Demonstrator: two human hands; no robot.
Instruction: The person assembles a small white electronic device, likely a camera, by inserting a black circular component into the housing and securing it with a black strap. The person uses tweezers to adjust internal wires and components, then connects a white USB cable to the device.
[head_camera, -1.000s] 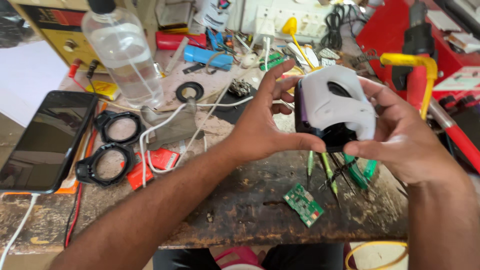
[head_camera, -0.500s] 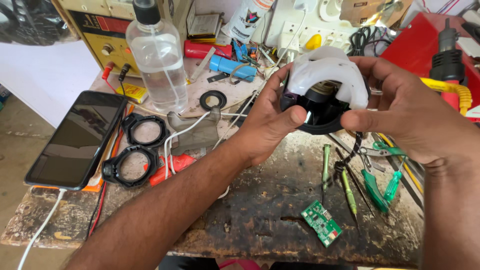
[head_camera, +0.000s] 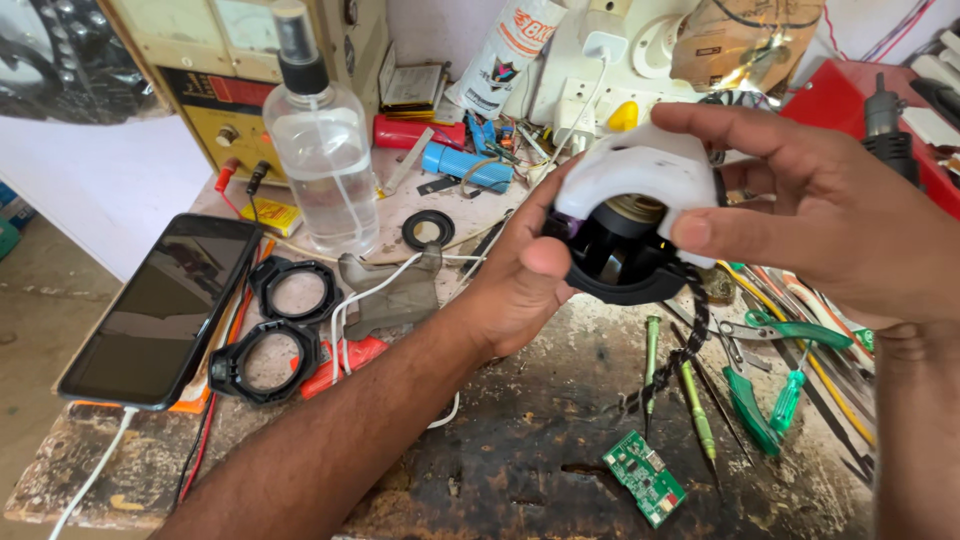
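— White-and-black housing: where is it held?

— It is held above the workbench, between both hands. The left hand is closed around its black lower part from the near side, with the thumb pressed against the rim. The right hand is wrapped over the white top, with the fingers curled and the thumb laid on the white edge. A dark braided cable is seen hanging from it down to the bench.

— What containers are seen, and what is in them?

— A clear spray bottle is stood upright at the back of the bench, well apart from the hands. It is filled most of the way with a clear liquid, and a thin tube is seen running down inside it.

— And beside it?

— A dark phone is laid flat at the left edge, with two black rings just beside it. A small green circuit board is laid near the front edge, and green-handled pliers are laid to its right.
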